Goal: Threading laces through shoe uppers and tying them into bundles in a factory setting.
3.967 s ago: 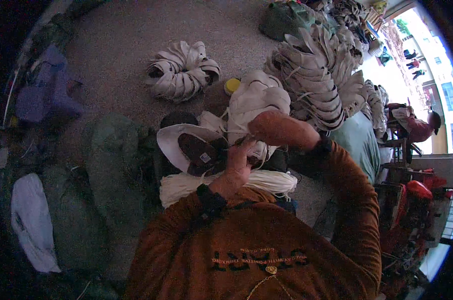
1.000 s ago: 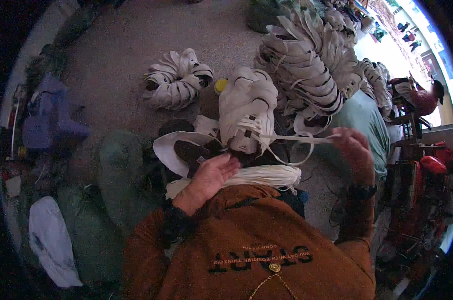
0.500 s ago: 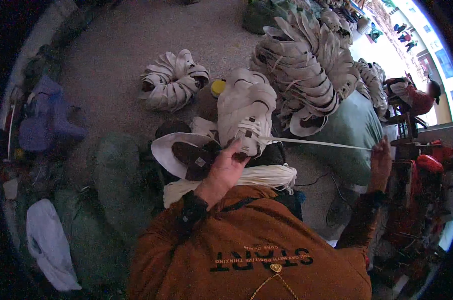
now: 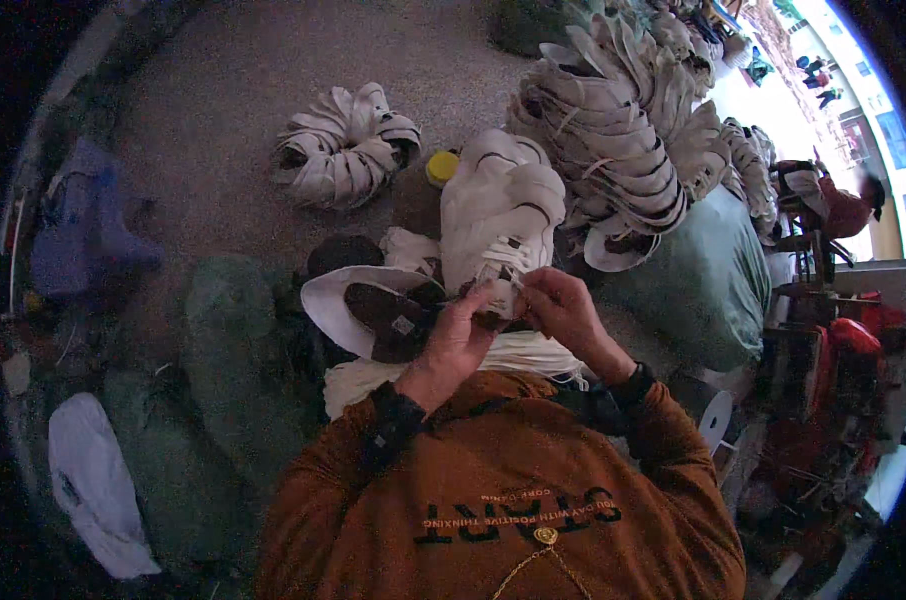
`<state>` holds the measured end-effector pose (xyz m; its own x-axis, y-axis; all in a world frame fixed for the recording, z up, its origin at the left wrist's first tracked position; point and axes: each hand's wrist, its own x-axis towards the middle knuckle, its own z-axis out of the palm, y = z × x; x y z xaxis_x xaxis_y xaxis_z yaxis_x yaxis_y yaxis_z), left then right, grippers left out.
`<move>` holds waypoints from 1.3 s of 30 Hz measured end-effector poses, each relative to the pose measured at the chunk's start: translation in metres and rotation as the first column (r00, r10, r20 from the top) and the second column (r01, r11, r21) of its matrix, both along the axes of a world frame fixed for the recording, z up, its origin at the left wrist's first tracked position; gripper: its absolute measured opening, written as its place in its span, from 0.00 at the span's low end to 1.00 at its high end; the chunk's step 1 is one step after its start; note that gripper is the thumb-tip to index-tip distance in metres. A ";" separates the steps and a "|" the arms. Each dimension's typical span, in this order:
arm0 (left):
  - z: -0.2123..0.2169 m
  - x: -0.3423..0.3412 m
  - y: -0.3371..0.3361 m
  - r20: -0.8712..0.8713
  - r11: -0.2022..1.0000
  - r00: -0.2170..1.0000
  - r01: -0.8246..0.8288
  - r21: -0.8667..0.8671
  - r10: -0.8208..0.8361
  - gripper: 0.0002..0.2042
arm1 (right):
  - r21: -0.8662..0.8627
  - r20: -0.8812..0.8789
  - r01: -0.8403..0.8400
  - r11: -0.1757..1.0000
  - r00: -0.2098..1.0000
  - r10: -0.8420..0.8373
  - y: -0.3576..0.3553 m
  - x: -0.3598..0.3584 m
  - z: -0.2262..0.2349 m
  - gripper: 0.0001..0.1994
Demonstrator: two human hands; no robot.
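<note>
A stack of white shoe uppers [image 4: 501, 195] lies in front of me, its toe ends pointing away. At its near end, my left hand [image 4: 455, 345] grips the edge of the nearest shoe upper [image 4: 506, 262], which has white lacing across its front. My right hand [image 4: 568, 308] is closed in a pinch at the right side of this lacing, close to the left hand. The lace between its fingertips is mostly hidden. Below both hands, a bundle of white laces [image 4: 541, 352] lies across my lap. Left of the stack sits a white-rimmed, dark-lined, hat-like piece [image 4: 323, 308].
A ring of shoe uppers [image 4: 348, 150] lies on the floor [image 4: 213, 100] ahead. Beside a yellow lid [image 4: 441, 167], the stack rises. To the right, a big pile of uppers [image 4: 613, 150] leans by a green sack [image 4: 708, 285]. A purple plastic seat [image 4: 91, 230] stands left.
My right hand has come in from the far right, where it held a white lace stretched out, to the upper's lacing. My left hand keeps its grip.
</note>
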<state>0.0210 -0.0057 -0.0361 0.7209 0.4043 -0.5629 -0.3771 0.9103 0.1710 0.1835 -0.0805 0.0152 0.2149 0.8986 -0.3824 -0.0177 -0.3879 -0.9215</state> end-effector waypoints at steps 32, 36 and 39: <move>-0.010 -0.003 -0.002 0.026 0.973 0.991 0.120 0.197 -0.128 0.17 | 0.100 0.632 -0.180 0.979 0.771 0.077 0.012 0.003 0.011 0.05; -0.055 -0.012 -0.004 -0.174 0.509 0.979 0.204 0.836 -0.106 0.21 | 0.217 0.683 -0.162 0.963 0.730 -0.031 0.021 -0.012 0.007 0.05; -0.041 -0.010 -0.004 -0.224 0.522 0.961 0.277 0.806 -0.164 0.21 | 0.253 0.741 -0.228 0.940 0.670 -0.037 0.021 -0.010 0.015 0.06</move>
<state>0.0109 -0.0093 -0.0774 0.8135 0.5636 -0.1435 -0.1125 0.3944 0.9120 0.1738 -0.0591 0.0298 0.2094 0.9665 0.1485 0.7273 -0.0525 -0.6843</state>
